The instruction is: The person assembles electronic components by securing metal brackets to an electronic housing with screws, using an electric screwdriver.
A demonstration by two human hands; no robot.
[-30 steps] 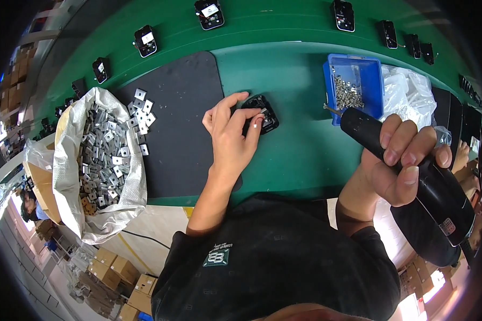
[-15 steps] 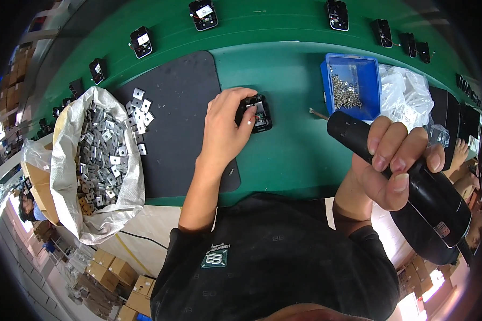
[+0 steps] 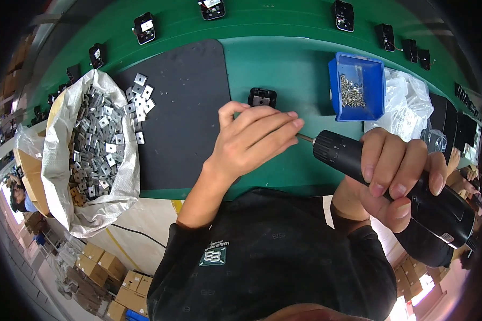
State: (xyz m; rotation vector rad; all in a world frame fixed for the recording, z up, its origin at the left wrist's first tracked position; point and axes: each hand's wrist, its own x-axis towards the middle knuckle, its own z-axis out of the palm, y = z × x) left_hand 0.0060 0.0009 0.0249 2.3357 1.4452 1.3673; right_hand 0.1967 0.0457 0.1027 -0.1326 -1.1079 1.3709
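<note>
My right hand [image 3: 396, 174] grips a black power screwdriver [image 3: 334, 152], its bit [image 3: 304, 137] pointing left. At the bit's tip are the fingertips of my left hand [image 3: 254, 139], the fingers pressed together and the thumb hidden below. What they pinch, if anything, is out of sight. Just beyond my left hand lies a small black housing [image 3: 262, 98] with a metal plate [image 3: 261, 101] with a hole in it; my hand partly covers its near side.
A blue bin [image 3: 377, 91] of small screws [image 3: 352, 92] stands at right, by clear plastic bags [image 3: 404, 99]. At left, a white sack [image 3: 59, 160] holds metal clips [image 3: 99, 128]; several lie loose on the black mat [image 3: 187, 107]. Black housings [image 3: 144, 28] line the green far strip [image 3: 273, 21].
My left hand has left the black housing and come right to the screwdriver bit. The screwdriver has dropped nearer me and slightly left. A metal plate now shows in the housing.
</note>
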